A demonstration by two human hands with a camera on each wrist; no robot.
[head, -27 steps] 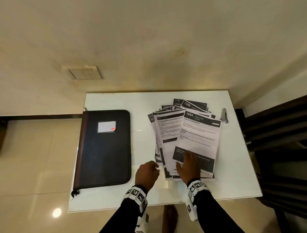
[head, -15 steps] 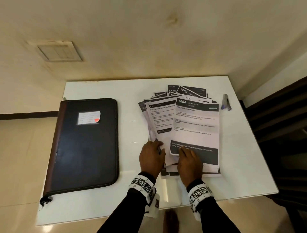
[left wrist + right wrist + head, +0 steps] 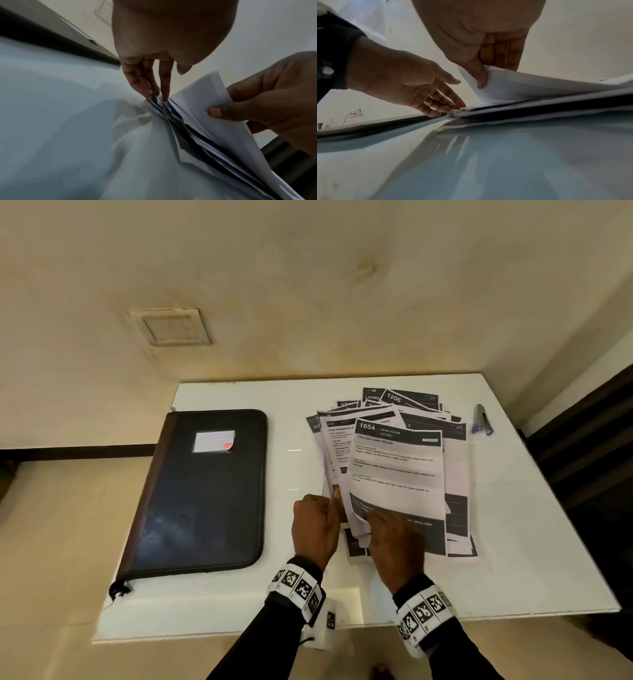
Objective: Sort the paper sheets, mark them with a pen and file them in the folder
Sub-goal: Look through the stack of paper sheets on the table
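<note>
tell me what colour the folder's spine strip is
Brown, along the left edge of the black zip folder; the head view shows it best.

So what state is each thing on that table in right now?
Folder: zipped shut, flat on the table.
Paper sheets: loose fanned pile.
Top sheet: near corner lifted.
Pen: lying untouched beside the pile.
Right hand: pinches the top sheet's corner.
Left hand: fingertips pressing the pile's edge.

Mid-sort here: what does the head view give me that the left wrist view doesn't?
Only the head view shows the closed folder, the pen at the table's far right, and the top sheet's printed face. Only the left wrist view shows the right hand's thumb under the lifted sheets and the left hand's fingertips on the pile's edge. Both show both hands at the paper pile.
</note>
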